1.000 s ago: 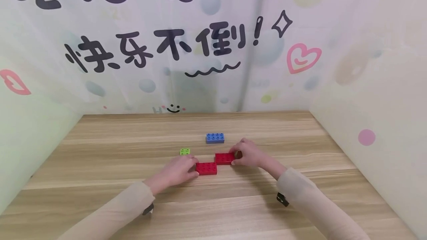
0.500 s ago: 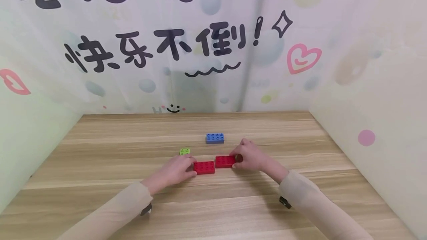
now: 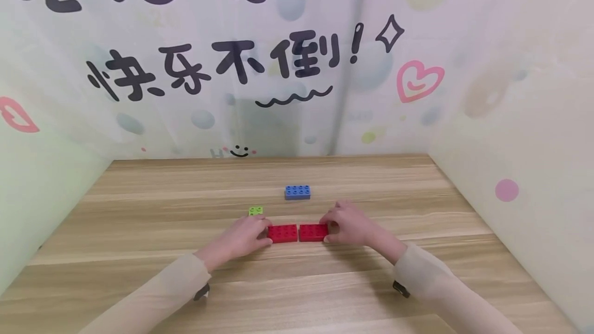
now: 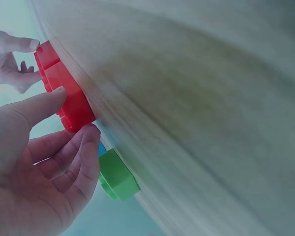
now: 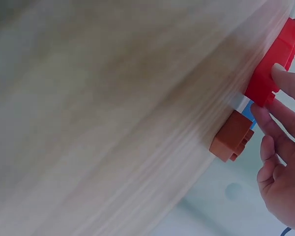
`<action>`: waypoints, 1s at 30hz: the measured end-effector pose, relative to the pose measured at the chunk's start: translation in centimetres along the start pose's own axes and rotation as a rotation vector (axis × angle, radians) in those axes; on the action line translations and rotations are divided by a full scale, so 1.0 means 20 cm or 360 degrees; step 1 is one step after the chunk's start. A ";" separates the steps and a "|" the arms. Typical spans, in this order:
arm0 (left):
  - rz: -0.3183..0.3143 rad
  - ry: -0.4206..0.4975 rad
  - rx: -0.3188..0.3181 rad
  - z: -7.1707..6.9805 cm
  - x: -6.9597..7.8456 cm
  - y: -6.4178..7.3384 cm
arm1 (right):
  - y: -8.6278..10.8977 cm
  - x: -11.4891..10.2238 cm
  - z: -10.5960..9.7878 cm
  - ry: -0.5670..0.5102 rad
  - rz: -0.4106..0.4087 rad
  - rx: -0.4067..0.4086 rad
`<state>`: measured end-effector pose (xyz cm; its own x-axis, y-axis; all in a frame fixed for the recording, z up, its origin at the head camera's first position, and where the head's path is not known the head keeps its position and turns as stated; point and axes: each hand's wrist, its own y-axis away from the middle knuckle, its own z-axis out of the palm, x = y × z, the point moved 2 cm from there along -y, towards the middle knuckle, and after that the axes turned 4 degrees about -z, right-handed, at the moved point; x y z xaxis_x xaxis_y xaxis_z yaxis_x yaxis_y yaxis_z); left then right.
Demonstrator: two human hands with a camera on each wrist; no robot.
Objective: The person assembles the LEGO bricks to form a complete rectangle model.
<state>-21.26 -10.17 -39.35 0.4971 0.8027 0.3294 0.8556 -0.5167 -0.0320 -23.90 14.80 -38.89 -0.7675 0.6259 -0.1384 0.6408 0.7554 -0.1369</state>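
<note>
Red bricks (image 3: 282,233) lie end to end on the table (image 3: 297,293), well in from its back and side edges. The left hand (image 3: 242,236) pinches one, the right hand (image 3: 352,226) the other.

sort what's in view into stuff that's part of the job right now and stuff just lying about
In the job:
- left red brick, in the left hand
- right red brick, in the right hand

Apparently just lying about:
- green brick
- blue brick
- brown brick

2 forearms (image 3: 150,293) angled inward; left hand (image 3: 242,236), right hand (image 3: 351,224) pinching.
</note>
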 end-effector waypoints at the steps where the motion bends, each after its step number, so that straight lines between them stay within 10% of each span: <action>1: 0.0002 -0.0005 0.0000 0.00 0.00 0.00 | 0.01 0.00 0.00 -0.0028 0.0012 0.0003; 30: 0.0048 0.0048 -0.0008 0.01 0.01 0.00 | 0.02 0.00 0.02 -0.0231 0.0002 0.0029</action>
<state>-21.14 -9.91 -39.36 0.5182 0.7774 0.3565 0.8394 -0.5423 -0.0377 -23.55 15.07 -39.34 -0.7569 0.5910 -0.2790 0.6428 0.7503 -0.1545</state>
